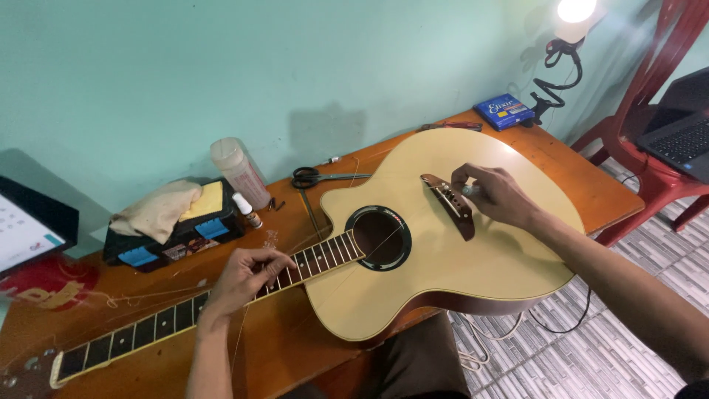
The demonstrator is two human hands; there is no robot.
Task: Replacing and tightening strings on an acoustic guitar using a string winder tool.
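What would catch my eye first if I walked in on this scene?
A pale acoustic guitar lies flat across the orange-brown wooden table, filling the middle. The right hand works at the dark bridge, its fingers pinching a small pale thing; the left hand pinches a thin string over the fretboard. Black scissors lie behind by the green wall.

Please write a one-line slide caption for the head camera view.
Left hand pinches a string over the guitar neck while right hand works at the bridge.
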